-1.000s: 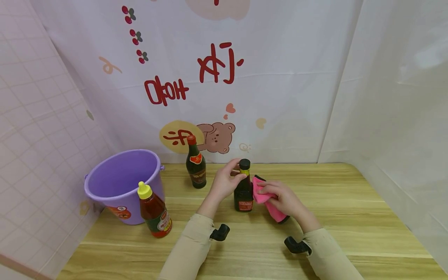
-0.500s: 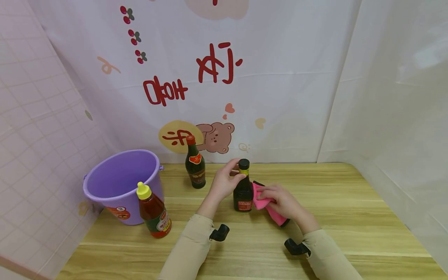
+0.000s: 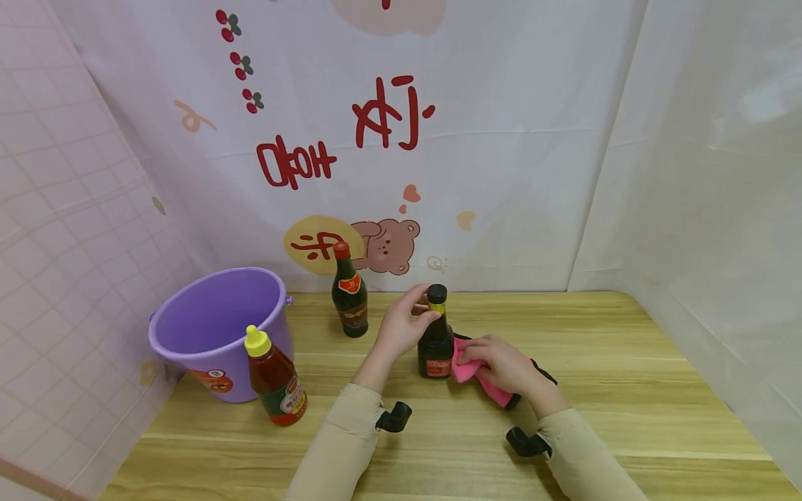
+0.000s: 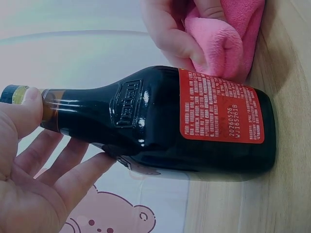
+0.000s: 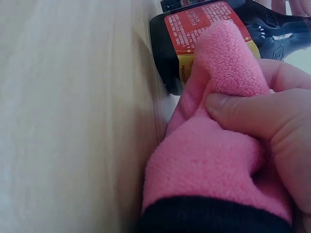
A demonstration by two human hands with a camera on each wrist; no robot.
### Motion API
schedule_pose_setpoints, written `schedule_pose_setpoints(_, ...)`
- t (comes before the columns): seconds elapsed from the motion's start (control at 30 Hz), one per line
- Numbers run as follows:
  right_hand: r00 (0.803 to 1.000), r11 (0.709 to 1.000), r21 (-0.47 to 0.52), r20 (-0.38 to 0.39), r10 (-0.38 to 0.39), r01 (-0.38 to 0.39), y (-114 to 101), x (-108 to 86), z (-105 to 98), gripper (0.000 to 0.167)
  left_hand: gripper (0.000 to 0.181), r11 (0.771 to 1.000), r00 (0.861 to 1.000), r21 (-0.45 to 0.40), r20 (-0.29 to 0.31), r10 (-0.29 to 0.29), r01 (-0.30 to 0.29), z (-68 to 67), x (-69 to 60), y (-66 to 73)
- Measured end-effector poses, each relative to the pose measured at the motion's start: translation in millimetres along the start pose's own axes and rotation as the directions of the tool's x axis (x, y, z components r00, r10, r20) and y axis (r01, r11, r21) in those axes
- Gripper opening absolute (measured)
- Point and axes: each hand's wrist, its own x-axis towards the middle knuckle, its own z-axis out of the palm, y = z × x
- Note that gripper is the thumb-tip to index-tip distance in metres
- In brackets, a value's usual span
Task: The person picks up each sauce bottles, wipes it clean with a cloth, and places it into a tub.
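A dark sauce bottle (image 3: 435,346) with a black cap and a red label stands upright on the table. My left hand (image 3: 401,325) holds its neck between thumb and fingers; in the left wrist view the thumb of that hand (image 4: 43,170) lies near the cap of the bottle (image 4: 160,121). My right hand (image 3: 509,367) pinches a pink cloth (image 3: 466,363) with dark edging at the bottle's right side, low down. The right wrist view has the thumb of my right hand (image 5: 272,116) pressing into the folded cloth (image 5: 204,160), beside the label.
A purple bucket (image 3: 219,320) stands at the left, with a red sauce bottle (image 3: 278,390) with a yellow cap in front of it. A green bottle (image 3: 351,300) with a red cap stands behind my left hand. A printed white curtain (image 3: 501,139) hangs behind the table (image 3: 601,390).
My right hand and the cloth have moved down along the bottle's side, and a dark-edged part of the cloth now shows beyond the hand. My left hand keeps its hold on the bottle's neck.
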Motion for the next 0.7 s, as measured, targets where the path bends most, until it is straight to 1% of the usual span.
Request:
schedule_pose_setpoints(0.2, 0.999, 0.999, -0.039, 0.036, 0.001, 0.000, -3.8, 3.3, -1.3, 0.041, 0.040, 1.000, 1.000, -0.005, -0.001, 0.006, -0.006, 0.6, -0.4, -0.7)
schedule_pose_setpoints(0.4, 0.995, 0.994, -0.098, 0.092, 0.048, -0.039, -8.4, 8.2, -1.5, 0.037, 0.040, 1.000, 1.000, -0.004, -0.002, 0.009, -0.009, 1.0, -0.9, 0.1)
schedule_pose_setpoints(0.6, 0.996, 0.988, -0.149, 0.079, 0.044, -0.032, -10.3, 9.9, 4.5, 0.040, 0.040, 1.000, 1.000, 0.005, 0.001, -0.013, 0.013, 0.5, -0.9, -0.1)
schedule_pose_setpoints(0.7, 0.997, 0.985, -0.169, 0.070, 0.039, -0.026, -11.1, 9.2, 6.6, 0.040, 0.040, 1.000, 1.000, -0.003, 0.004, -0.012, 0.012, 0.5, -0.6, -0.5)
